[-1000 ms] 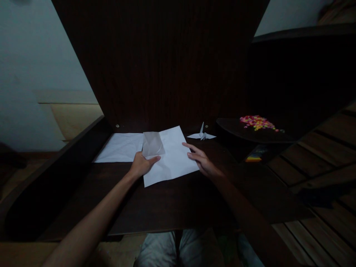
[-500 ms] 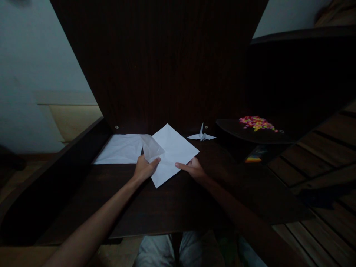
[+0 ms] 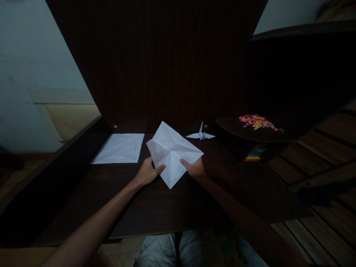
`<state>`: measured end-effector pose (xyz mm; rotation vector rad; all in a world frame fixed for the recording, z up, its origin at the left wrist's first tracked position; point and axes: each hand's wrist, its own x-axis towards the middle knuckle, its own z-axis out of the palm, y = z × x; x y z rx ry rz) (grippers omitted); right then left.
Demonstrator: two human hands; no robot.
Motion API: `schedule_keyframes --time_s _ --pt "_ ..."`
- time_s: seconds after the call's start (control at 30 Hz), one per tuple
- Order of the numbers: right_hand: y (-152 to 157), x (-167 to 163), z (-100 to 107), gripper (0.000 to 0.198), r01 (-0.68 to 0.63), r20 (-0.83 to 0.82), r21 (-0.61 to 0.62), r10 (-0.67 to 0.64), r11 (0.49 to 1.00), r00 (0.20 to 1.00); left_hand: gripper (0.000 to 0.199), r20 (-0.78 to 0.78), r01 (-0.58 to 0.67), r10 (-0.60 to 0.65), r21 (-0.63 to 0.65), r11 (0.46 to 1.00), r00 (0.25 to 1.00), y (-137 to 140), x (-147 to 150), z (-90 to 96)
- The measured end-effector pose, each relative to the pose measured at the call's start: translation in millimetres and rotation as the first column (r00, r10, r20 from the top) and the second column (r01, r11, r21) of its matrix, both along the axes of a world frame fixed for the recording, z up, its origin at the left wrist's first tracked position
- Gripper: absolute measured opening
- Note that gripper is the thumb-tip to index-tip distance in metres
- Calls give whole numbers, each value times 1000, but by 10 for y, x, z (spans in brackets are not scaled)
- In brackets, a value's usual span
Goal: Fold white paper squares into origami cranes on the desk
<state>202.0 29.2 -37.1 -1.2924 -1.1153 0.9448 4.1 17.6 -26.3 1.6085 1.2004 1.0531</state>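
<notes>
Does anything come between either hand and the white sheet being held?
Nothing visible: the left hand and right hand both grip the creased sheet directly. The paper crane stands beyond the right hand, apart from it.

A dark brown wooden desktop (image 3: 155, 211) spreads across the near middle, backed by a tall, dark wood-grain panel (image 3: 161, 63). A low, dark side board (image 3: 55, 178) bounds the left; a dark shelf with a curved front (image 3: 228, 129) stands at right. Beyond, a pale blue-grey wall (image 3: 36, 44) carries a cream rectangular panel (image 3: 73, 116) low on the left, above brownish floor (image 3: 33, 167). Brown wooden slats (image 3: 319, 163) fill the right side. The light is dim.
</notes>
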Motion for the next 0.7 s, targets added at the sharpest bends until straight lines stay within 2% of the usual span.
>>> schedule_keyframes --time_s 0.1,0.2,0.27,0.37,0.47,0.53,0.6,0.7 --pt "8 12 -20 30 -8 0 -35 8 999 1000 38 -16 11 -12 -46 999 1000 -3 -8 22" --pt "31 39 -22 35 -18 -81 -75 12 997 997 43 36 -75 79 -101 992 996 15 -25 47" --pt "52 65 -8 37 -38 -180 -83 22 996 983 53 126 -187 203 -127 974 971 49 -56 75" --pt "80 111 34 42 -99 -347 -81 65 992 935 67 327 -262 299 -152 953 897 122 -146 148" --pt "91 164 94 45 -175 -444 -96 115 980 889 51 534 -194 299 -244 950 791 188 -255 243" --pt "89 200 136 43 -214 -466 -131 131 968 875 41 567 -188 316 -274 943 761 215 -308 292" --pt "83 230 170 39 -277 -468 -160 174 948 866 42 534 -179 317 -296 938 784 224 -331 313" --pt "70 256 189 38 -348 -444 -182 239 920 863 51 435 -113 256 -328 938 863 206 -322 298"
